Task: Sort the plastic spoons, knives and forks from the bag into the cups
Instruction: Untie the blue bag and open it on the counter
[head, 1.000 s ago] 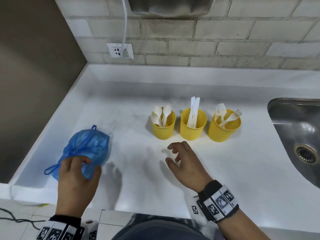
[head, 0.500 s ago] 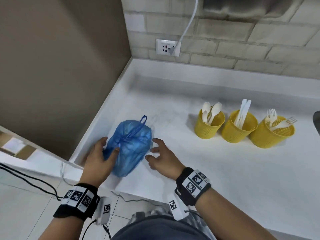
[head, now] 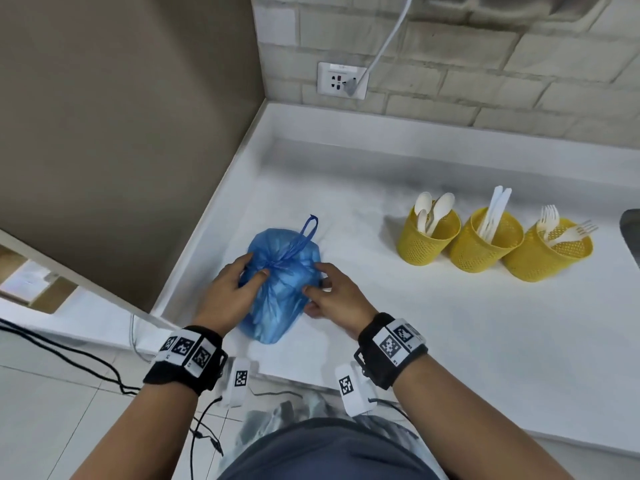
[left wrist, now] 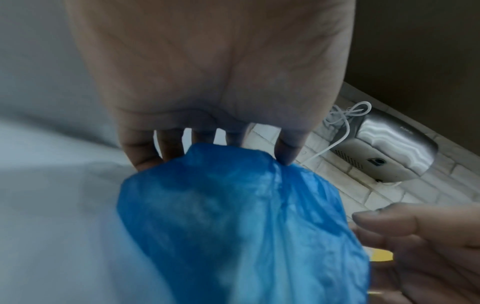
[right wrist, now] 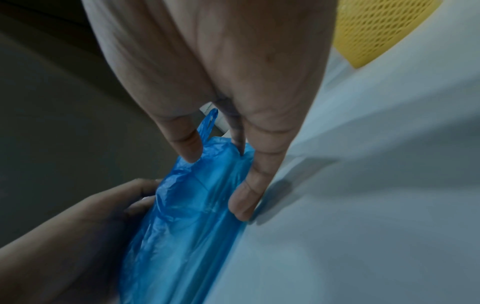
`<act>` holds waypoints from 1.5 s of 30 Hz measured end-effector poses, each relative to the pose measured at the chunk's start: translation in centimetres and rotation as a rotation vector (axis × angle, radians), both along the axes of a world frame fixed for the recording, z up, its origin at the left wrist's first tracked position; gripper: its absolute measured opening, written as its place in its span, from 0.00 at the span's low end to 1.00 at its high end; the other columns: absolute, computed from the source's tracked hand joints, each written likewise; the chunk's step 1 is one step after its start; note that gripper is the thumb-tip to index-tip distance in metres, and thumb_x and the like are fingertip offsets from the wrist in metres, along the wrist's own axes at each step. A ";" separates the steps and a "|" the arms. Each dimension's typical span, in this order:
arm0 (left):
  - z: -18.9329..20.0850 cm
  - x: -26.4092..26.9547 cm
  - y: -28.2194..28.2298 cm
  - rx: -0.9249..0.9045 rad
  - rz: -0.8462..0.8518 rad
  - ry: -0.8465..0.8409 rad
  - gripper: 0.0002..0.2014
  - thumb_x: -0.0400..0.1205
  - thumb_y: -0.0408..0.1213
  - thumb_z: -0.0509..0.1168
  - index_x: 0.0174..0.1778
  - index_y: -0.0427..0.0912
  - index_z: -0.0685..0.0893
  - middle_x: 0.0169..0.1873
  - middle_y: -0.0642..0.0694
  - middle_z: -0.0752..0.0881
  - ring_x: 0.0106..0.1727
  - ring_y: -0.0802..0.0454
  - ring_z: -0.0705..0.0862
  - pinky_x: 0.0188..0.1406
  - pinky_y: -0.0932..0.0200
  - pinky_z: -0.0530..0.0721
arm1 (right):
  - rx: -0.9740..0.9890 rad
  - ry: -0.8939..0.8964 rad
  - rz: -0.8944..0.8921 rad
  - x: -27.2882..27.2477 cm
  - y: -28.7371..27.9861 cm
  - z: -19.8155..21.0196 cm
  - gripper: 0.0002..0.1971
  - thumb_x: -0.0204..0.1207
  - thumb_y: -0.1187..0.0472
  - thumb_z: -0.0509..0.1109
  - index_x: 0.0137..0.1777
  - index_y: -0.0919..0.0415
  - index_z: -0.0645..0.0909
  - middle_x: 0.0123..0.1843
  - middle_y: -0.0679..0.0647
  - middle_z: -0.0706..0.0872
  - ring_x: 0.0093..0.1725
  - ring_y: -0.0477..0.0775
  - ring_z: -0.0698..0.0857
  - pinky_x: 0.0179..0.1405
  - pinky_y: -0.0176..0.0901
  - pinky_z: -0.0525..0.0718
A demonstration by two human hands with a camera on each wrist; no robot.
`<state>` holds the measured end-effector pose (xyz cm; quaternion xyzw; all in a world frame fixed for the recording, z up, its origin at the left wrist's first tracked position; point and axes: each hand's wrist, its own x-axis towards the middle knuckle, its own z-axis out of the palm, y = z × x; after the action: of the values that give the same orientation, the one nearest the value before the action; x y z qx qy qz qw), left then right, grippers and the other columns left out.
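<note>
A tied blue plastic bag [head: 282, 292] lies on the white counter [head: 450, 341] near its front left corner, its drawstring loop pointing away from me. My left hand [head: 235, 289] holds its left side, thumb on the gathered neck. My right hand [head: 332, 296] grips the right side between thumb and fingers; the right wrist view shows the bag [right wrist: 187, 226] caught between them. Three yellow mesh cups stand in a row to the right: one with spoons [head: 427, 237], one with knives [head: 485, 245], one with forks [head: 547, 258]. What the bag holds is hidden.
A brown wall panel [head: 121, 133] closes the counter's left side and a brick wall with a socket [head: 343, 79] the back. A sink edge [head: 630, 230] shows at far right. A steel hand dryer [left wrist: 389, 148] hangs on the wall.
My right hand has moved left from in front of the cups and taken hold of the bag. My left hand has shifted up to the bag's neck. The view has swung left.
</note>
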<state>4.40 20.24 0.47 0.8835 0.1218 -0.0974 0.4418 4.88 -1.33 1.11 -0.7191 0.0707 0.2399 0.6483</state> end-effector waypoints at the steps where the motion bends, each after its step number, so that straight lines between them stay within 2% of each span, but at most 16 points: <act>1: -0.1 -0.1 -0.5 -0.025 0.002 -0.011 0.30 0.81 0.63 0.64 0.80 0.60 0.75 0.73 0.56 0.82 0.72 0.52 0.81 0.75 0.51 0.75 | -0.002 0.004 -0.005 0.0 -0.4 -0.1 0.17 0.85 0.65 0.71 0.69 0.48 0.75 0.54 0.54 0.84 0.46 0.58 0.88 0.57 0.59 0.91; 3: 0.1 -0.3 -1.9 -0.062 -0.004 -0.014 0.28 0.82 0.60 0.66 0.79 0.59 0.77 0.71 0.54 0.83 0.71 0.53 0.81 0.72 0.54 0.75 | -0.005 0.012 -0.015 -0.1 -1.6 -0.3 0.18 0.84 0.65 0.71 0.71 0.50 0.75 0.57 0.57 0.84 0.47 0.58 0.89 0.57 0.59 0.91; 8: 0.2 -1.0 -6.1 -0.091 -0.048 0.014 0.35 0.75 0.67 0.61 0.79 0.61 0.75 0.69 0.56 0.83 0.70 0.55 0.81 0.75 0.49 0.77 | -0.004 0.024 -0.050 -0.6 -5.9 -0.6 0.19 0.84 0.65 0.72 0.73 0.55 0.76 0.58 0.59 0.83 0.45 0.58 0.88 0.51 0.52 0.92; 11: 0.6 -1.7 -9.5 -0.120 -0.057 0.020 0.25 0.83 0.57 0.62 0.78 0.60 0.76 0.68 0.56 0.82 0.71 0.55 0.79 0.70 0.55 0.74 | -0.006 0.026 -0.045 -1.4 -9.5 -0.6 0.16 0.85 0.65 0.71 0.70 0.54 0.77 0.60 0.62 0.84 0.42 0.57 0.88 0.43 0.42 0.92; 13: 0.8 -2.5 -12.0 -0.134 -0.055 0.014 0.19 0.89 0.48 0.62 0.77 0.60 0.77 0.66 0.56 0.82 0.70 0.55 0.78 0.68 0.57 0.72 | -0.012 0.035 -0.033 -2.2 -12.3 -0.6 0.14 0.85 0.65 0.71 0.67 0.53 0.78 0.58 0.60 0.84 0.42 0.56 0.88 0.42 0.40 0.91; 18: 0.7 -5.2 -18.3 -0.155 -0.065 0.021 0.13 0.90 0.46 0.61 0.68 0.69 0.74 0.62 0.54 0.81 0.66 0.56 0.78 0.62 0.58 0.72 | -0.085 0.017 -0.006 -4.0 -18.8 -0.9 0.12 0.83 0.66 0.72 0.65 0.56 0.82 0.51 0.54 0.83 0.40 0.55 0.88 0.52 0.53 0.93; 21: 0.2 -6.5 -21.7 -0.150 -0.067 0.015 0.15 0.90 0.47 0.61 0.72 0.67 0.76 0.62 0.53 0.81 0.65 0.57 0.77 0.61 0.58 0.73 | -0.141 -0.002 -0.005 -5.1 -22.1 -1.3 0.13 0.82 0.65 0.73 0.65 0.59 0.85 0.49 0.51 0.85 0.42 0.57 0.89 0.57 0.63 0.92; 26: -0.7 -8.5 -26.2 -0.160 -0.038 0.013 0.21 0.84 0.56 0.62 0.75 0.65 0.76 0.63 0.52 0.80 0.64 0.56 0.80 0.70 0.46 0.79 | -0.196 -0.021 -0.001 -6.7 -26.9 -1.3 0.16 0.80 0.63 0.75 0.67 0.58 0.85 0.50 0.50 0.85 0.42 0.56 0.89 0.59 0.66 0.90; 28: -0.9 -9.1 -27.8 -0.164 -0.046 0.024 0.23 0.81 0.60 0.61 0.74 0.67 0.76 0.62 0.55 0.80 0.62 0.54 0.82 0.69 0.42 0.82 | -0.207 -0.026 0.001 -7.4 -28.7 -1.3 0.15 0.80 0.63 0.76 0.67 0.58 0.85 0.49 0.50 0.85 0.40 0.57 0.89 0.59 0.67 0.90; 30: -1.0 -9.4 -29.1 -0.191 -0.045 0.035 0.24 0.76 0.65 0.60 0.70 0.72 0.77 0.59 0.59 0.80 0.60 0.52 0.85 0.66 0.39 0.85 | -0.220 -0.030 -0.001 -8.0 -30.2 -1.2 0.15 0.80 0.64 0.75 0.66 0.59 0.85 0.49 0.50 0.86 0.39 0.57 0.89 0.58 0.68 0.90; 33: -0.9 -9.8 -31.1 -0.213 -0.071 0.040 0.16 0.74 0.66 0.59 0.59 0.85 0.75 0.58 0.61 0.79 0.60 0.52 0.85 0.64 0.38 0.86 | -0.253 -0.045 -0.005 -8.8 -32.3 -1.2 0.13 0.80 0.63 0.75 0.63 0.57 0.85 0.49 0.50 0.87 0.39 0.60 0.91 0.57 0.67 0.90; 35: -0.8 -10.1 -32.3 -0.218 -0.102 0.044 0.13 0.75 0.66 0.59 0.55 0.89 0.74 0.58 0.61 0.79 0.60 0.52 0.85 0.64 0.38 0.86 | -0.290 -0.051 -0.004 -9.2 -33.5 -1.2 0.12 0.79 0.62 0.75 0.61 0.55 0.85 0.48 0.49 0.87 0.42 0.64 0.92 0.58 0.66 0.90; 37: -0.8 -10.3 -33.4 -0.218 -0.124 0.048 0.16 0.75 0.66 0.59 0.60 0.84 0.75 0.58 0.61 0.79 0.60 0.51 0.86 0.64 0.38 0.87 | -0.321 -0.065 0.001 -9.6 -34.5 -1.2 0.12 0.76 0.55 0.76 0.59 0.51 0.84 0.49 0.50 0.88 0.45 0.63 0.92 0.59 0.66 0.89; 40: -0.9 -10.5 -35.0 -0.188 -0.156 0.064 0.29 0.75 0.68 0.58 0.74 0.69 0.74 0.60 0.60 0.78 0.60 0.50 0.86 0.63 0.39 0.87 | -0.362 -0.086 0.003 -10.1 -35.7 -1.3 0.19 0.66 0.42 0.73 0.56 0.45 0.83 0.50 0.48 0.88 0.50 0.59 0.91 0.60 0.66 0.89; 42: -0.8 -10.7 -35.9 -0.174 -0.169 0.070 0.32 0.75 0.68 0.58 0.76 0.66 0.73 0.60 0.61 0.77 0.60 0.49 0.86 0.62 0.39 0.87 | -0.373 -0.086 -0.007 -10.3 -36.3 -1.5 0.23 0.62 0.38 0.71 0.56 0.45 0.83 0.51 0.48 0.88 0.51 0.58 0.91 0.59 0.65 0.89; 45: -0.6 -10.7 -36.3 -0.167 -0.180 0.071 0.28 0.77 0.67 0.59 0.75 0.68 0.74 0.59 0.61 0.78 0.57 0.48 0.87 0.63 0.40 0.87 | -0.375 -0.085 -0.010 -10.5 -37.0 -1.4 0.23 0.62 0.37 0.71 0.56 0.45 0.83 0.51 0.48 0.88 0.51 0.58 0.91 0.59 0.65 0.89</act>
<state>-6.28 -16.09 -0.11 0.8470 0.0490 -0.1774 0.4987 -5.60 -38.29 -0.33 -0.8365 0.0904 0.1887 0.5065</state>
